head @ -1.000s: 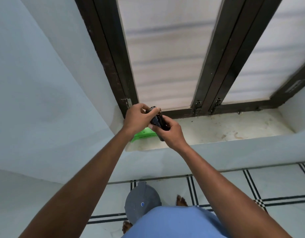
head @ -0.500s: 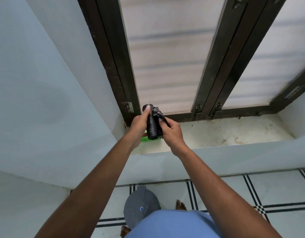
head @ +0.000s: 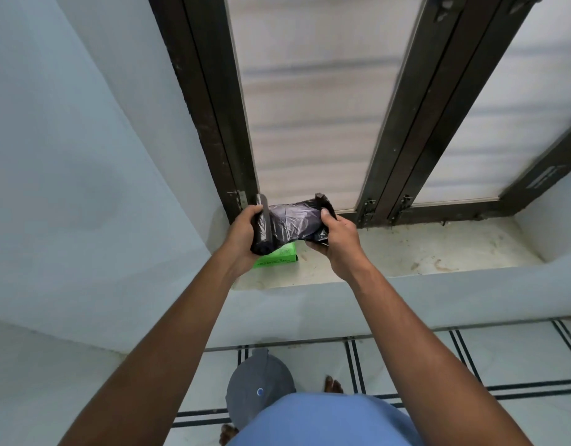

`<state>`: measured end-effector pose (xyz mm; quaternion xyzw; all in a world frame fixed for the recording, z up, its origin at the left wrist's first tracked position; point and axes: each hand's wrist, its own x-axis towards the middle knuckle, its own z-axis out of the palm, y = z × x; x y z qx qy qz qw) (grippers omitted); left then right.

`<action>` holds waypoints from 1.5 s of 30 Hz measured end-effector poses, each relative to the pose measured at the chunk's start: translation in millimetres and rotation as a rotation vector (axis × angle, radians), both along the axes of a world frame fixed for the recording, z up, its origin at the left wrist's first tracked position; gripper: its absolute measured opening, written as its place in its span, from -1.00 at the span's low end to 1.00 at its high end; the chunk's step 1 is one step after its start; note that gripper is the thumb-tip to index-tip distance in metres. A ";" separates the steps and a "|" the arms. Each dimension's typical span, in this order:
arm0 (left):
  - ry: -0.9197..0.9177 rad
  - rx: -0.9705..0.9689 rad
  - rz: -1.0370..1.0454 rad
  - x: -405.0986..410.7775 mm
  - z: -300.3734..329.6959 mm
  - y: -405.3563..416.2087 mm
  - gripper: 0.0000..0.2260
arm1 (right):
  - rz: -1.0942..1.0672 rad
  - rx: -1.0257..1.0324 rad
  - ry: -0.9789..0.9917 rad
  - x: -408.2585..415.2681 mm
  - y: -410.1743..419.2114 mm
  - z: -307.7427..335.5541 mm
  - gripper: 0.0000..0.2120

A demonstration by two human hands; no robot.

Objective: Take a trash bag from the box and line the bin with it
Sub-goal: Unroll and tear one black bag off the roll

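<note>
Head view, frame centre: our left hand grips the roll of black bags while our right hand pinches the loose bag end, stretched to tear one free. Green box below on the sill; grey bin at bottom centre, unlined.

Left hand and right hand outstretched, fingers clenched

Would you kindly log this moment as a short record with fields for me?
left hand: grips the black bag roll
right hand: pulls the unrolled bag end sideways
green box: lies on the window sill, below the roll
grey bin: on the floor by the person's feet, lid shut, unlined as far as can be seen
stage: bag not yet torn off
</note>
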<state>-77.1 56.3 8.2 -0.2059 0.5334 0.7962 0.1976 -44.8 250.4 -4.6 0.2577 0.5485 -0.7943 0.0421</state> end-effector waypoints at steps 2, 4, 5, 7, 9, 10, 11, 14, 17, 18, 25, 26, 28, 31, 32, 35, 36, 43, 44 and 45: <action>0.063 -0.032 -0.075 -2.6 -3.6 -1.3 -0.67 | -0.002 0.013 0.007 1.1 3.1 -0.5 -0.79; 0.114 -0.135 -0.063 -4.0 -7.7 -1.8 -0.68 | -0.019 0.005 0.010 0.7 5.1 -3.0 -0.80; 0.105 -0.147 -0.012 -5.2 -7.7 -1.3 -0.71 | -0.053 -0.027 -0.001 0.1 6.7 -3.6 -0.80; 0.078 -0.128 0.055 -4.0 -6.3 0.7 -0.71 | -0.168 -0.216 -0.029 2.9 3.1 -0.3 -0.65; 0.125 -0.110 0.024 -3.5 -4.6 5.6 -0.63 | -0.207 -0.382 -0.079 9.7 -9.1 1.2 -0.26; 0.163 -0.105 -0.008 -2.7 -5.4 8.0 -0.58 | -0.148 -0.400 -0.092 16.4 -19.5 0.8 -0.11; 0.196 -0.105 -0.037 -0.6 -7.0 9.3 -0.55 | -0.057 -0.414 -0.100 24.2 -32.0 0.7 -0.04; 0.282 -0.202 -0.104 7.9 -1.1 15.8 -0.60 | 0.124 -0.466 -0.098 36.5 -59.1 3.2 -0.21; 0.248 -0.251 -0.046 6.2 2.2 18.4 -0.64 | 0.053 -0.306 -0.066 23.6 -58.0 0.1 -0.56; 0.199 -0.259 -0.003 3.6 4.4 18.5 -0.63 | -0.002 -0.259 -0.072 17.4 -53.0 -2.3 -0.60; 0.209 -0.127 -0.082 0.2 2.1 6.4 -0.52 | -0.142 -0.165 -0.030 6.2 -20.3 -2.9 -0.64; 0.210 -0.134 -0.075 1.1 0.9 6.1 -0.52 | -0.148 -0.167 -0.031 6.2 -17.5 -0.6 -0.68; 0.156 -0.083 -0.038 2.2 2.6 6.9 -0.57 | -0.177 -0.152 -0.044 4.9 -11.3 1.2 -0.70; 0.140 -0.062 -0.052 1.8 6.9 6.9 -0.59 | -0.223 -0.190 -0.040 5.7 -4.2 -1.3 -0.65; 0.146 -0.062 -0.067 1.7 6.6 6.9 -0.55 | -0.210 -0.208 -0.036 7.5 -5.0 -2.9 -0.59; 0.158 -0.010 -0.123 5.5 8.3 11.6 -0.48 | 0.012 -0.228 -0.043 19.3 -14.0 -8.0 -0.42; 0.169 -0.034 -0.130 5.1 8.0 13.6 -0.56 | 0.096 -0.226 -0.051 22.6 -18.6 -8.9 -0.45; 0.116 -0.085 0.001 -6.5 4.6 -3.5 -0.62 | -0.084 -0.189 -0.060 11.6 -1.4 -14.8 -0.82; 0.110 -0.082 -0.004 -8.3 2.8 -9.2 -0.65 | -0.110 -0.161 -0.058 11.0 5.3 -16.7 -0.85; 0.111 -0.073 -0.018 -9.0 1.8 -12.9 -0.64 | -0.125 -0.136 -0.055 11.2 10.4 -18.2 -0.88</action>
